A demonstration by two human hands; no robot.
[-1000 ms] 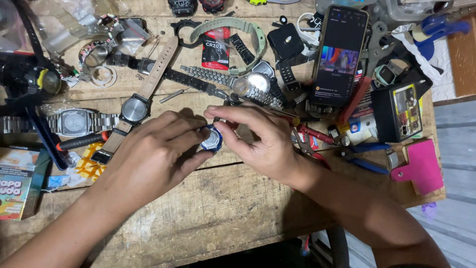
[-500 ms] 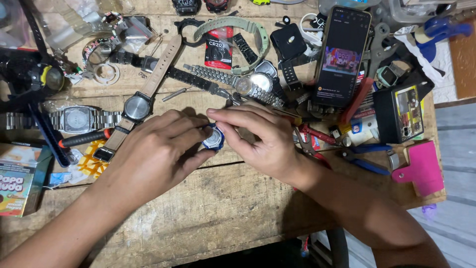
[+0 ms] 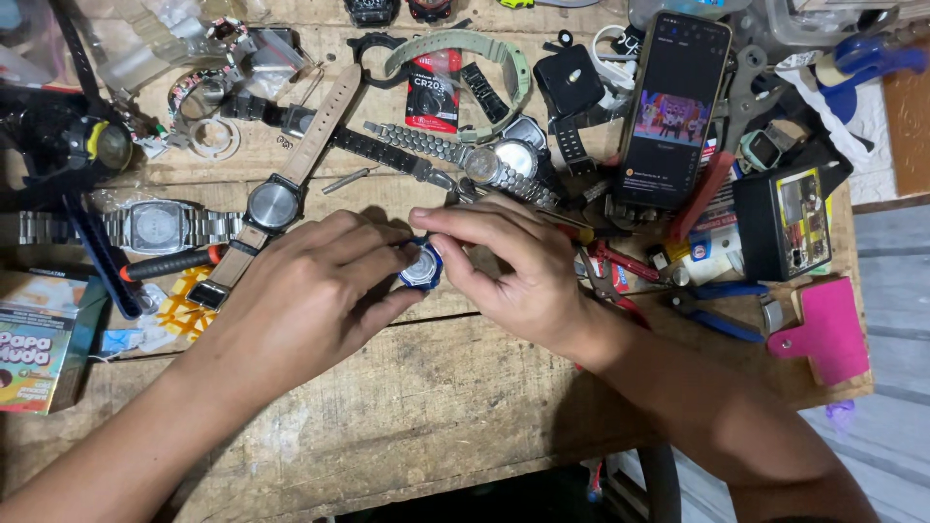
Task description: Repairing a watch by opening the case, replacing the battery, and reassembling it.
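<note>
Two bare hands meet fingertip to fingertip at the middle of the view.

The left hand (image 3: 310, 286) comes in from the lower left on a bare forearm that runs diagonally up from the corner; its back faces the camera, knuckles raised, fingers curled inward and thumb stretched toward the right. The right hand (image 3: 513, 266) enters from the lower right on a bare forearm angled up and to the left, wrist bent, back of the hand upward. Its forefinger lies extended across the top toward the left, and its thumb presses in from below. Both grips are closed in a pinch, fingertips nearly touching each other.
</note>
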